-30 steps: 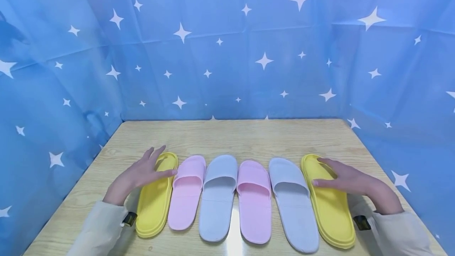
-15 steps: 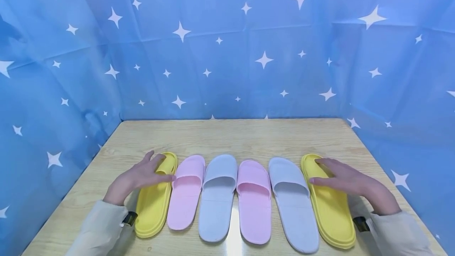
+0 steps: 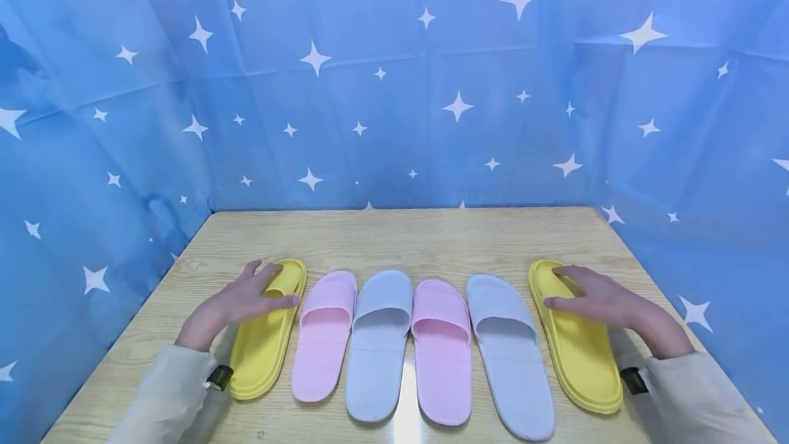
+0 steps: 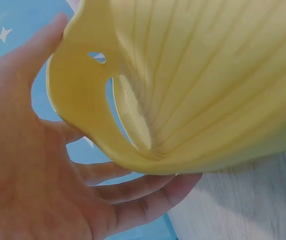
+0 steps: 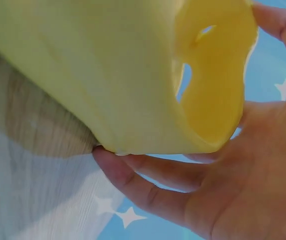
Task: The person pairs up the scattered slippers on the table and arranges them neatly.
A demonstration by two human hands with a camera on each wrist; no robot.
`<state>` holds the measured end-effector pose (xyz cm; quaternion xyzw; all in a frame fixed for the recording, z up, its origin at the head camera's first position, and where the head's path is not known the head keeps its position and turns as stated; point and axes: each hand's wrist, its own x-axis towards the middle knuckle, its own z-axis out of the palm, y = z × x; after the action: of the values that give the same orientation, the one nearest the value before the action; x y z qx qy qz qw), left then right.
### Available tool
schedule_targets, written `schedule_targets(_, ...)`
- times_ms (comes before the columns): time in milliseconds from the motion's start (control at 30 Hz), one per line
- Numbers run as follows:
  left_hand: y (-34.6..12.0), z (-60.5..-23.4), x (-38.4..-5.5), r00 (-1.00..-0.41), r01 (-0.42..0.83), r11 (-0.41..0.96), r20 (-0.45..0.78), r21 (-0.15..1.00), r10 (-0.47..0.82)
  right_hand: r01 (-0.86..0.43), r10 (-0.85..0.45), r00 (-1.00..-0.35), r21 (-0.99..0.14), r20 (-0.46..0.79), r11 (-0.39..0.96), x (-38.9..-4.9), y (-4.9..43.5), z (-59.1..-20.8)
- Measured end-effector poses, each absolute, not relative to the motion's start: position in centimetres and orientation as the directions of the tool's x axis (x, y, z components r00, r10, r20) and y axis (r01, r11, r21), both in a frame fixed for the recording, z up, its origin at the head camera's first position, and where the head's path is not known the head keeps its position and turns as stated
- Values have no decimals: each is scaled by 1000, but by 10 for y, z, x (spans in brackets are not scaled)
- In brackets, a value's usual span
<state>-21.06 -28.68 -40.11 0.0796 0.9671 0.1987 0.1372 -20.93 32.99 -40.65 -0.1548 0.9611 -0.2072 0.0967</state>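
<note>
At the left end of a row, my left hand [image 3: 237, 303] grips a yellow slipper [image 3: 259, 355] around its strap. The thumb lies on the slipper's inner side, and in the left wrist view the fingers [image 4: 148, 195] reach under its outer side. Opposite, my right hand [image 3: 607, 301] holds the matching yellow slipper [image 3: 582, 362] at the right end in the same way. The right wrist view shows fingertips [image 5: 115, 167] at that slipper's lower edge, with a shadow on the wood below. Both yellow slippers point toes away from me.
Between the yellow pair lie a pink slipper [image 3: 320, 362], a light blue slipper [image 3: 372, 379], another pink slipper [image 3: 442, 379] and another light blue slipper [image 3: 516, 382], side by side on the wooden table [image 3: 401, 238]. A blue starry curtain [image 3: 394, 108] surrounds the table's far sides.
Both hands have closed on the yellow slippers. The left one has shifted slightly left and upward in view, the right one slightly right and upward, widening gaps to their neighbours.
</note>
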Motion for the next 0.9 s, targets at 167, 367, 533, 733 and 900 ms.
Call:
schedule_targets(167,-291,-404,-219,-957,97,909,-215,405,197,-264,-338,-935,-425,-107,866,-220,335,-408)
schedule_targets(367,-292,-405,-231,-954,54,912,-249,405,168,-279,-336,-940,-433,-59,857,-238,339,-411)
schedule_targets(533,-291,-405,-241,-946,30,915,-285,402,156,-305,-353,-935,-454,-24,837,-249,341,-415)
schedule_targets(733,-289,-406,-256,-949,28,913,-276,407,153,-336,-385,-923,-477,-5,812,-264,341,-419)
schedule_targets(900,-288,-408,-270,-956,46,912,-248,407,159,-335,-386,-922,-484,-7,808,-279,340,-418)
